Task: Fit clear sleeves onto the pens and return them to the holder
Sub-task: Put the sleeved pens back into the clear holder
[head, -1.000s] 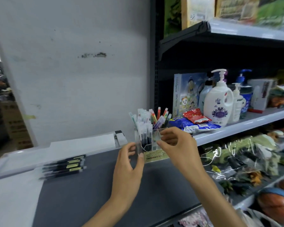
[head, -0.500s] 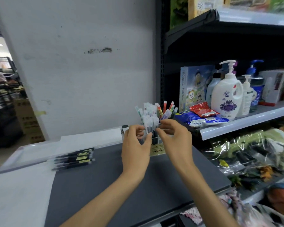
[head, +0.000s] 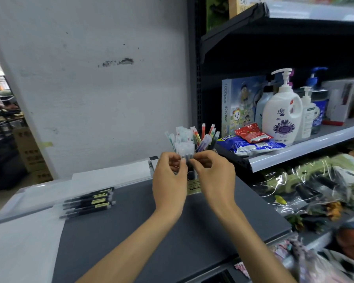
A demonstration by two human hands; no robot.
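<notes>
A clear pen holder (head: 192, 176) with a yellow label stands at the back of the dark grey counter (head: 143, 227). It is packed with upright sleeved pens (head: 184, 144). My left hand (head: 169, 180) and my right hand (head: 213, 176) meet in front of it, fingers curled round the sleeved pens at the holder's front. Most of the holder is hidden behind my hands. Several black pens with yellow labels (head: 90, 201) lie flat on the counter to the left.
White sheets (head: 102, 176) lie along the counter's back and left. To the right, a metal shelf (head: 307, 148) carries pump bottles (head: 282, 113), snack packs (head: 251, 141) and a puzzle box (head: 239, 103). Bagged goods fill the shelf below.
My left hand rose from the holder's lower left corner to the pens. Both hands came together on the front pens. The view shifted slightly.
</notes>
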